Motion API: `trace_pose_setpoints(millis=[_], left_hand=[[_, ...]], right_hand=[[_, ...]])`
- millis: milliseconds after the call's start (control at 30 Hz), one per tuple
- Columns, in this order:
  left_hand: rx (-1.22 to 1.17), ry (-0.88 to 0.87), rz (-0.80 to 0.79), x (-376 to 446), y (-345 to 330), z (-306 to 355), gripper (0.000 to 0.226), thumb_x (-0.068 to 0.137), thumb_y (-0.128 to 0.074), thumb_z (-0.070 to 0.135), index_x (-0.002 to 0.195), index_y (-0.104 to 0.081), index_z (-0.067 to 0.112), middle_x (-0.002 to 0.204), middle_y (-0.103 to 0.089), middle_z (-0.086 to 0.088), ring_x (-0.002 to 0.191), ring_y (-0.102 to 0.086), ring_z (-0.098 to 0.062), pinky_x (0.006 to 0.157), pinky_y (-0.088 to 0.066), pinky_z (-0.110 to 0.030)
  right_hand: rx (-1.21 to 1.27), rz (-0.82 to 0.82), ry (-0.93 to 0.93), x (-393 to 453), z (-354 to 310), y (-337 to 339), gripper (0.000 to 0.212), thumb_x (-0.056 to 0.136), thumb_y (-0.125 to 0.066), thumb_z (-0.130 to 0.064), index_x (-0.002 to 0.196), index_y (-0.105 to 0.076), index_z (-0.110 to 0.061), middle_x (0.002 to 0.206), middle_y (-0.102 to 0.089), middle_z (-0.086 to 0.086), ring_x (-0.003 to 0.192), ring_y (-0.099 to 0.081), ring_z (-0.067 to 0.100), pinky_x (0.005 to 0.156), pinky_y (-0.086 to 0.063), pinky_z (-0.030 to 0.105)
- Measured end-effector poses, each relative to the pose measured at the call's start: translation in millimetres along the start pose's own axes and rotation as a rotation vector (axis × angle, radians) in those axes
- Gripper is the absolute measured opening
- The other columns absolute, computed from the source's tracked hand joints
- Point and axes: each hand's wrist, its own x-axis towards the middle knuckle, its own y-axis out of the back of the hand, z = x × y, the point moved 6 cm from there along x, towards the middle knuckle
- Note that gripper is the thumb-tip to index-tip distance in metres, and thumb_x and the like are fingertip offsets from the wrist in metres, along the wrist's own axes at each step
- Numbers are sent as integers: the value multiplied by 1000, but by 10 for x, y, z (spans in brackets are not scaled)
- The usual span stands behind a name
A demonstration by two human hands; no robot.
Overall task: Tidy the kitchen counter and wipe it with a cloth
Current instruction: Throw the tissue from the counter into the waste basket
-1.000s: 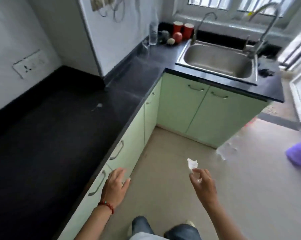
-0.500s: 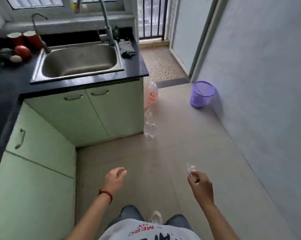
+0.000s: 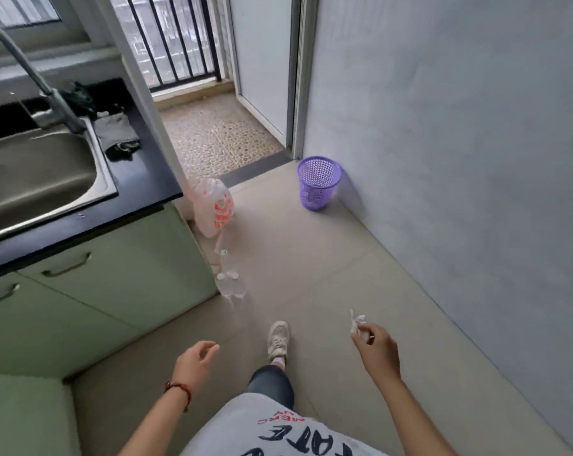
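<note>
My right-hand grip (image 3: 375,348) is pinching a small crumpled white scrap of paper (image 3: 357,320) between thumb and fingertips, the scrap sticking up above the knuckles; my left-hand grip (image 3: 194,360) is hanging loosely open and carrying nothing. I am facing away from most of the bench (image 3: 153,179), with one shoe (image 3: 278,339) stepping forward on the floor. What the coming move is turning on, as I judge it, is the purple bin (image 3: 318,182): it is standing upright against the wall, well ahead of the scrap and slightly to its left, with the right hand clearly the nearer of the two. Its mouth is facing up; through the mesh I am seeing something pale low down, but I cannot tell what. The sink (image 3: 31,176) is looking empty in the part I can see. A dark cloth (image 3: 119,136) is lying crumpled on the bench just beside the sink's right rim, well apart from both hands, untouched. A large plastic jug (image 3: 214,205) and clear bottles (image 3: 231,284) are standing on the floor by the cabinet corner
</note>
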Motion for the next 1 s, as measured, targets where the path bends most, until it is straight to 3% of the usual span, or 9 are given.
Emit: trace_pose_setpoints(millis=[167,333,467,600,667,767,867,1000], left_hand=[[-12,59,-14,901,231,568,24,89,-52,24,104,-65,9,110,-67,-13,105,-59,-26,87,-40,-30],[-1,-16,-72,1766,336,1534,25,90,-52,21,104,-65,6,106,-68,-14,93,-58,-22,76,-38,-28],[-38,-62,-171,2470,292,2358,28,90,-52,23,106,-63,3,106,-68,-18,97,-63,-29,88,-46,-35],[-54,-154,-157,3104,350,3283,26,90,-51,21,104,-63,3,91,-64,-10,85,-60,-22,78,-42,-28],[-78,-174,-147,3463,343,3630,22,90,-52,20,99,-64,4,85,-63,-9,81,-60,-22,78,-45,-31],[-73,-174,-156,3956,301,3968,12,89,-52,20,85,-60,13,82,-62,-9,78,-59,-23,82,-47,-35],[-57,-116,-150,4297,296,4141,15,86,-54,27,75,-58,17,74,-61,-5,72,-57,-23,82,-48,-38],[-99,-13,-146,4734,357,4274,22,88,-54,21,86,-64,2,72,-60,-7,72,-56,-23,86,-49,-46]], right_hand=[[-26,-6,1,966,-687,-6,15,80,-66,-17,91,-68,-7,87,-62,11,80,-58,29,68,-37,26],[-38,-20,-36,1783,-1172,51,14,80,-65,-16,90,-66,-6,83,-58,8,76,-54,25,67,-36,27],[9,7,-86,2265,-1359,91,3,81,-65,-15,81,-62,-14,82,-60,10,75,-55,27,66,-38,28],[33,20,-140,2799,-1466,59,11,81,-65,-15,75,-57,-19,82,-63,15,75,-56,30,64,-38,30],[36,20,-160,3151,-1524,39,12,81,-66,-16,74,-57,-19,82,-63,16,75,-56,30,62,-38,30],[49,10,-168,3745,-1660,33,10,81,-65,-16,76,-57,-20,84,-63,14,77,-57,30,62,-39,31],[49,-10,-173,4336,-1862,54,10,81,-64,-16,77,-57,-21,84,-63,12,78,-57,30,63,-39,29],[19,-31,-145,5113,-2219,41,4,80,-65,-19,82,-64,-16,81,-63,11,76,-56,29,63,-37,28]])
